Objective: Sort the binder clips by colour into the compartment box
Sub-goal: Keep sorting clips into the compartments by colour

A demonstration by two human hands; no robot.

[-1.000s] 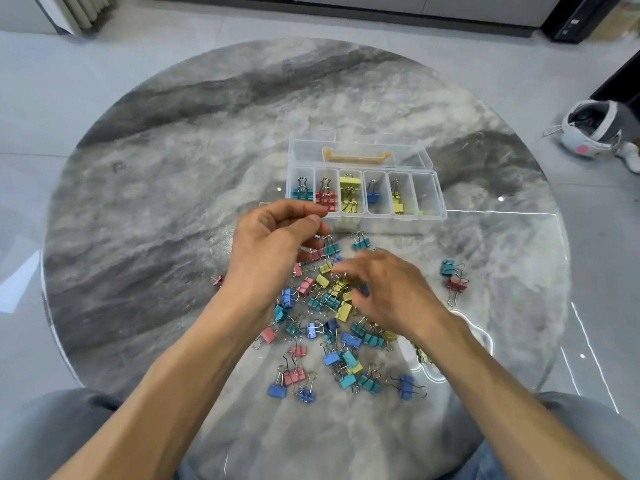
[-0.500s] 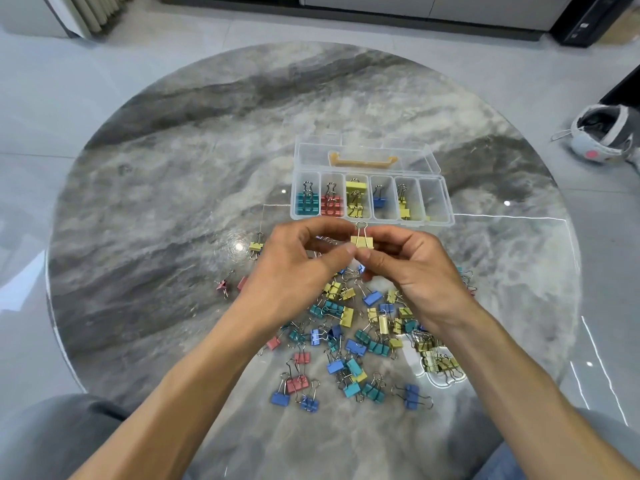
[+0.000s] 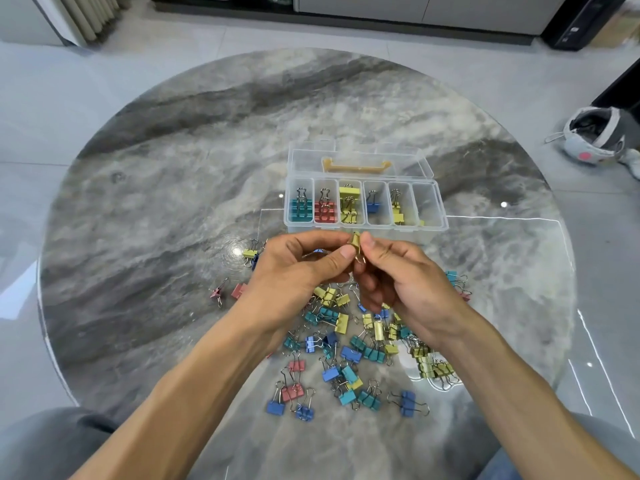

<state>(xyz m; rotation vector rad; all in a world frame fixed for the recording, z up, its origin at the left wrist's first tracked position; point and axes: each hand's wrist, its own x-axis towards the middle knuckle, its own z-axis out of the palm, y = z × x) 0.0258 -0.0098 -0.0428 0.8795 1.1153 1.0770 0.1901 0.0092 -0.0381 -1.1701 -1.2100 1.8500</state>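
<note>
While both hands are raised just in front of the compartment box (image 3: 365,206), a single yellow binder clip (image 3: 355,244) is pinched between them above the round marble-patterned table (image 3: 173,188). Furthest left on the table, a small pink clip (image 3: 217,293) and a red one (image 3: 238,291) lie apart from the main heap, with a yellow clip (image 3: 250,253) a little beyond them. The left hand (image 3: 294,271) is seen with fingers curled, its thumb and fingertips pressed on the left side of the held clip. The right hand (image 3: 403,282) is curled likewise, thumb and forefinger gripping the clip's right side, so that the clip's wire loop hangs down between the two thumbs. Behind the hands, the clear box stands open with its lid (image 3: 360,161) folded back; from left, its compartments are filled with teal clips, red clips, yellow clips, one blue clip, and further yellow clips, while little can be made out in the last. Below the hands, a loose pile of clips (image 3: 346,355) in yellow, teal, blue and pink is spread over the near half of the table. At far right on the floor, a grey and white object (image 3: 594,136) is seen.
</note>
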